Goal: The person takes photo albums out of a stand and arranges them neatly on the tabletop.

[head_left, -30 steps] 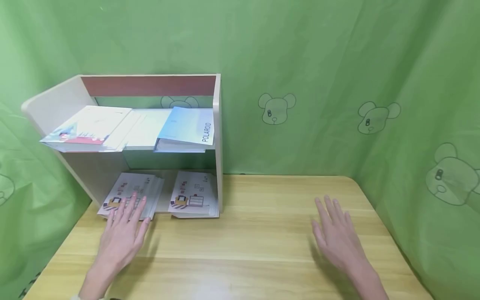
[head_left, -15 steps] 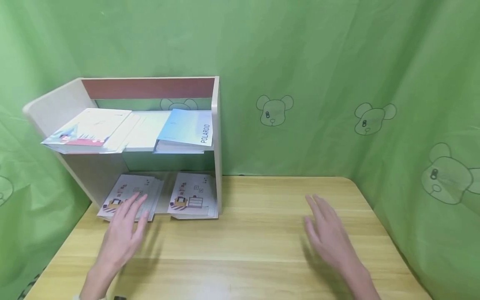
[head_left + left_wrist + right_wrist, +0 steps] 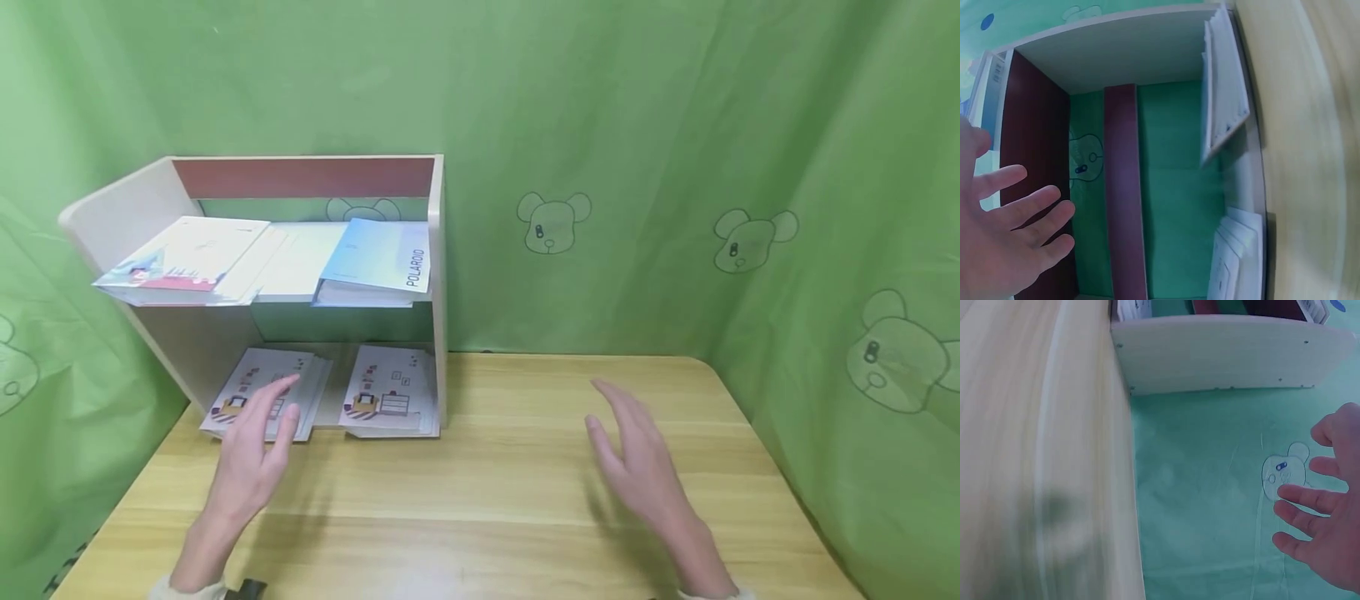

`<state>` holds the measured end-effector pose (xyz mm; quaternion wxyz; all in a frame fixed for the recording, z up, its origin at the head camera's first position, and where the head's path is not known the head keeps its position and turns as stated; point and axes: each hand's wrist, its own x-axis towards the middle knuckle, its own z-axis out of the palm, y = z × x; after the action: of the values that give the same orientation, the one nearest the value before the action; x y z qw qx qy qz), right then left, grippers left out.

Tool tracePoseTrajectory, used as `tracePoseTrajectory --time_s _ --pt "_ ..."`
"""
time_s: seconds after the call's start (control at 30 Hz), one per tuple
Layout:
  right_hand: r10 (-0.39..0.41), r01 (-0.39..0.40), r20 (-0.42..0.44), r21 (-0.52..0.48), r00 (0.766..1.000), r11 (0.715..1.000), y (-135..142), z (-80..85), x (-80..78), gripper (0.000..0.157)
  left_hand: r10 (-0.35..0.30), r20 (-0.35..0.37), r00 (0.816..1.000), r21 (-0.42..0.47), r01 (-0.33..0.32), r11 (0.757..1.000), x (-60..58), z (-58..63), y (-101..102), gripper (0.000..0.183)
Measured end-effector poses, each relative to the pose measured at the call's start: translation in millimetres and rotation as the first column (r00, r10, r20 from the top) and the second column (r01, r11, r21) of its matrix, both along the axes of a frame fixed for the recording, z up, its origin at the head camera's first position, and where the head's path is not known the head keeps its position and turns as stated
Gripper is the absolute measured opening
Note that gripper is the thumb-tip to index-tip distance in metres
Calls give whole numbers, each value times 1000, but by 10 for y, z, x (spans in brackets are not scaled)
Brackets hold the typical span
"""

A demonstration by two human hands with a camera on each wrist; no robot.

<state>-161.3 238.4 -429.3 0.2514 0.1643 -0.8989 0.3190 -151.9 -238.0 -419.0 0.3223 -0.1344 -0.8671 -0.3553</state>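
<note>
My left hand (image 3: 251,454) hovers over the table in front of the shelf's lower left, its fingers extended and holding nothing. In the head view it overlaps the left stack of books (image 3: 262,367) with orange vehicle pictures. Over the right half of the table, my right hand (image 3: 637,454) is raised, palm turned inward, with nothing in it. A second stack (image 3: 386,383) with the same cover lies on the lower shelf's right side. The upper shelf bears a white-and-pink book pile (image 3: 202,250) on the left and a blue book marked POLAROID (image 3: 375,254) on the right.
The two-tier shelf unit (image 3: 438,333) stands at the table's back left, its reddish back panel (image 3: 307,178) across the top. A wooden table (image 3: 525,500) extends to the right. Green curtain (image 3: 645,108) with bear drawings hangs behind and along the sides.
Both hands have turned from palms down to palms facing inward. The right hand has moved left, toward the middle; the left has shifted slightly right. The books have stayed in place.
</note>
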Motion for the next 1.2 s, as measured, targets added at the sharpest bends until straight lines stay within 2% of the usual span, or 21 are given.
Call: tracePoseTrajectory --time_s 0.3,0.67,0.9,1.2 --pt "54 -59 -64 -80 997 995 -228 71 -53 50 -40 -86 995 108 50 993 -51 105 52 38" --pt "121 -138 -110 -165 987 977 -510 227 -139 51 -74 -70 995 235 88 968 -81 276 121 40" --pt "161 -182 -102 -257 982 949 -668 290 -195 52 -83 -78 994 296 102 950 -112 343 175 39" --pt "227 -238 -75 -389 971 890 -822 322 -239 51 -89 -58 994 363 104 926 -147 434 214 37"
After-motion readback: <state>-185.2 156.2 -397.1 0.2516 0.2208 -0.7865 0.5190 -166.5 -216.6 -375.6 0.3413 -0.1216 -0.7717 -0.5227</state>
